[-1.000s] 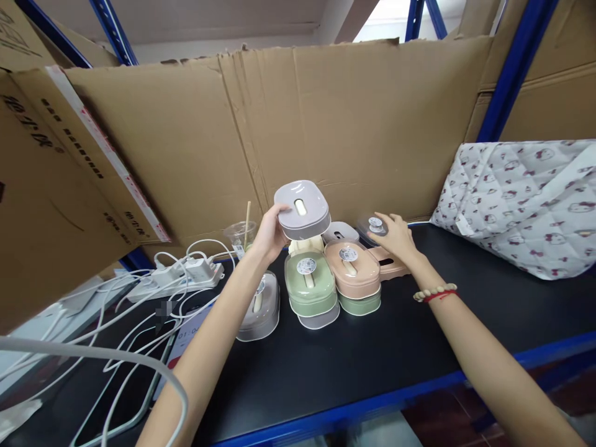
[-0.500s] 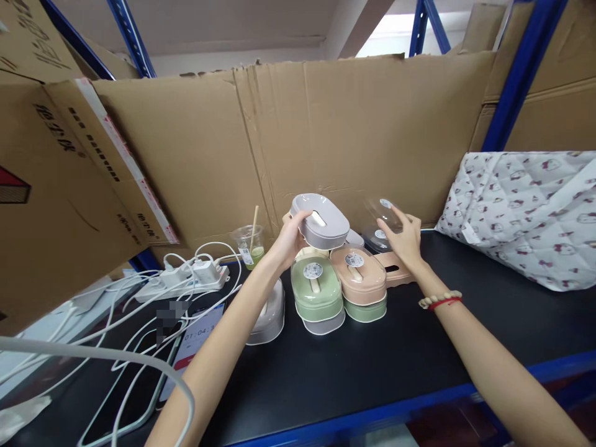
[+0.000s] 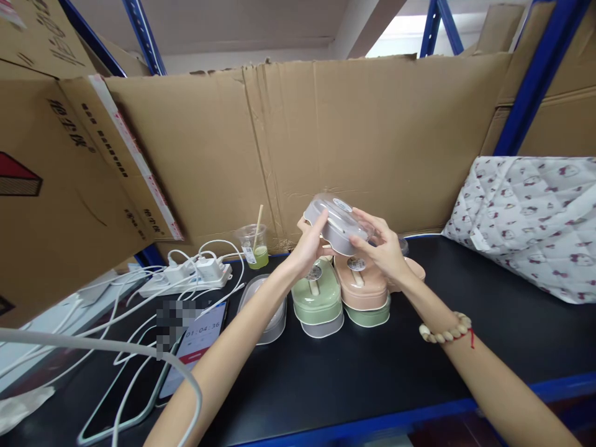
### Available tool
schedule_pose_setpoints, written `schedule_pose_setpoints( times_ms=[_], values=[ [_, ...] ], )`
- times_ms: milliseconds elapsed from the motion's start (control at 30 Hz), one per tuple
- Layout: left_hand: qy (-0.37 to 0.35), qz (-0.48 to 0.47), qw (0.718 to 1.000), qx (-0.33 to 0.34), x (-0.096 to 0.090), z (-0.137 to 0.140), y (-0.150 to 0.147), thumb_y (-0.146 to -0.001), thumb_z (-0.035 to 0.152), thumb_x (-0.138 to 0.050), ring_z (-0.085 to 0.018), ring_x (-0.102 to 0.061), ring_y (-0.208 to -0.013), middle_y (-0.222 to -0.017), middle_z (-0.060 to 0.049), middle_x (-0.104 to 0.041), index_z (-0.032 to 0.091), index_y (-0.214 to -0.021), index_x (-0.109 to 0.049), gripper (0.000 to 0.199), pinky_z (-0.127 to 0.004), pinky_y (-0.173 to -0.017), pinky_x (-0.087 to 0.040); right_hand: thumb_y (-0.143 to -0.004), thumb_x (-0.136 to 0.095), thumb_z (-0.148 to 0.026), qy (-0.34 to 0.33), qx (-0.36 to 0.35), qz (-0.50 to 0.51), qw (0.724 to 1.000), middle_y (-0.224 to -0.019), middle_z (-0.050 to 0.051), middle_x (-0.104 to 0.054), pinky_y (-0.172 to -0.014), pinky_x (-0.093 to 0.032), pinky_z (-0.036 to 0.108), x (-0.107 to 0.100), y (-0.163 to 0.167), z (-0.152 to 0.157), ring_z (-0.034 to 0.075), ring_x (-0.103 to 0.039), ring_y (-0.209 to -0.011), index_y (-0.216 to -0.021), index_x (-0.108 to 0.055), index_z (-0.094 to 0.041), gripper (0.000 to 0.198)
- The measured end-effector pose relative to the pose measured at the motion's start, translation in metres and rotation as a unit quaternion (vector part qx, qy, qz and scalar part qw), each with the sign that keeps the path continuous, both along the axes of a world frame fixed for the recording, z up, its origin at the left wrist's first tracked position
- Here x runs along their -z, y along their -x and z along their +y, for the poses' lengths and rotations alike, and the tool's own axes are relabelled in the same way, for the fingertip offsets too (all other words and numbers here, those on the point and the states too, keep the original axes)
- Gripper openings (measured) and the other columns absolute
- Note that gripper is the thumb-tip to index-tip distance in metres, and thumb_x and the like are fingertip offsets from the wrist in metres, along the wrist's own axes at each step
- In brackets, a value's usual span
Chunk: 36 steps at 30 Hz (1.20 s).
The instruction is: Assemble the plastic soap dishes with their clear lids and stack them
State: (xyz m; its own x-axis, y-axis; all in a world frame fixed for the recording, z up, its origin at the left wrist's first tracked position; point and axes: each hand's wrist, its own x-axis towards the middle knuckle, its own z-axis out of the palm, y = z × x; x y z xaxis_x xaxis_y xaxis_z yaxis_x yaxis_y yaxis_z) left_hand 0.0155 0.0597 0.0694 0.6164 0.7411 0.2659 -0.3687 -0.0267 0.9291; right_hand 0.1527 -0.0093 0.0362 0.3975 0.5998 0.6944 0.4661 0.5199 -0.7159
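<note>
Tan cardboard (image 3: 200,136) is standing beyond the left hand (image 3: 306,248), which is gripping a grey, rounded plastic box (image 3: 337,239); opposite, the right hand (image 3: 384,249) is holding a clear, domed plastic cover (image 3: 333,207). Probably light and stiff, the slick box is inviting side grips.

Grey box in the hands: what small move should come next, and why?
Perhaps press the clear lid down onto the grey box: the left hand holds the box, the right hand holds the lid's edge, and whether it is fully seated doesn't show.
</note>
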Motion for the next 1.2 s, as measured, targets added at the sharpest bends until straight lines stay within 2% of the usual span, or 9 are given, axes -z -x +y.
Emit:
schedule_pose_setpoints(
  times_ms=[300,467,600,700,800,867,967,1067,1200],
  values=[
    [0.035,-0.009,0.999,-0.036,-0.007,-0.012,0.0,-0.101,0.028,-0.046,-0.024,-0.053,-0.109,-0.14,-0.012,-0.019,0.021,-0.123,-0.028,0.029,-0.03,-0.071,-0.06,-0.057,-0.075,-0.059,0.007,0.007,-0.003,1.0,-0.12,0.009,-0.049,-0.092,-0.049,0.047,-0.001,0.003,-0.003,0.027,-0.051,-0.114,-0.112,-0.066,-0.032,0.062],
    [0.034,-0.028,0.999,-0.032,-0.004,-0.012,-0.002,-0.101,0.028,-0.044,-0.024,-0.054,-0.107,-0.14,-0.013,-0.021,0.02,-0.124,-0.024,0.031,-0.033,-0.075,-0.06,-0.057,-0.076,-0.058,-0.004,0.031,-0.016,0.999,-0.118,0.008,-0.047,-0.093,-0.049,0.045,-0.001,0.007,-0.004,0.027,-0.049,-0.115,-0.112,-0.065,-0.031,0.063],
    [-0.009,-0.018,0.999,-0.038,-0.003,-0.009,-0.003,-0.097,0.029,-0.051,-0.027,-0.046,-0.117,-0.142,-0.011,-0.014,0.021,-0.124,-0.027,0.038,-0.031,-0.073,-0.06,-0.058,-0.074,-0.06,-0.011,0.015,-0.011,1.0,-0.123,0.01,-0.046,-0.096,-0.046,0.046,-0.002,0.008,-0.006,0.027,-0.051,-0.114,-0.112,-0.062,-0.028,0.064],
    [-0.056,0.0,0.998,-0.034,0.0,-0.009,-0.002,-0.091,0.028,-0.056,-0.03,-0.043,-0.12,-0.143,-0.012,-0.013,0.022,-0.128,-0.025,0.048,-0.03,-0.068,-0.06,-0.064,-0.065,-0.067,0.011,-0.019,0.024,0.999,-0.133,0.012,-0.044,-0.103,-0.04,0.047,-0.006,0.006,-0.006,0.029,-0.045,-0.123,-0.123,-0.053,-0.025,0.073],
    [-0.093,0.007,0.996,-0.014,0.0,-0.013,0.0,-0.087,0.03,-0.058,-0.03,-0.046,-0.116,-0.141,-0.013,-0.018,0.023,-0.134,-0.019,0.061,-0.031,-0.066,-0.059,-0.07,-0.056,-0.07,0.058,-0.058,0.083,0.993,-0.142,0.011,-0.04,-0.105,-0.038,0.044,-0.011,0.002,-0.007,0.028,-0.04,-0.129,-0.135,-0.042,-0.023,0.081],
    [-0.116,0.007,0.993,-0.013,-0.001,-0.014,0.002,-0.082,0.031,-0.063,-0.03,-0.048,-0.113,-0.138,-0.014,-0.024,0.022,-0.133,-0.02,0.067,-0.03,-0.066,-0.058,-0.071,-0.055,-0.069,0.077,-0.086,0.11,0.987,-0.137,0.012,-0.046,-0.103,-0.041,0.042,-0.014,0.001,-0.008,0.027,-0.046,-0.124,-0.131,-0.047,-0.02,0.078],
    [-0.133,0.021,0.991,-0.022,-0.005,-0.011,0.008,-0.072,0.036,-0.072,-0.032,-0.054,-0.104,-0.126,-0.016,-0.039,0.016,-0.125,-0.033,0.069,-0.024,-0.056,-0.056,-0.067,-0.061,-0.065,0.073,-0.092,0.106,0.987,-0.123,0.012,-0.058,-0.097,-0.047,0.04,-0.017,0.002,-0.011,0.026,-0.054,-0.114,-0.117,-0.057,-0.017,0.069],
    [-0.145,0.049,0.988,-0.032,-0.009,-0.006,0.012,-0.067,0.046,-0.074,-0.03,-0.058,-0.092,-0.114,-0.017,-0.049,0.012,-0.114,-0.046,0.064,-0.021,-0.044,-0.051,-0.062,-0.068,-0.058,0.057,-0.079,0.077,0.992,-0.119,0.01,-0.061,-0.096,-0.048,0.04,-0.017,0.005,-0.013,0.026,-0.055,-0.113,-0.112,-0.059,-0.018,0.064],
    [-0.193,0.03,0.979,-0.06,-0.009,-0.006,0.012,-0.069,0.05,-0.072,-0.027,-0.058,-0.09,-0.107,-0.014,-0.054,0.012,-0.109,-0.053,0.058,-0.02,-0.048,-0.051,-0.064,-0.066,-0.054,0.063,-0.098,0.069,0.991,-0.125,0.009,-0.057,-0.1,-0.045,0.041,-0.019,0.004,-0.015,0.027,-0.051,-0.119,-0.116,-0.056,-0.019,0.063]
  ],
)
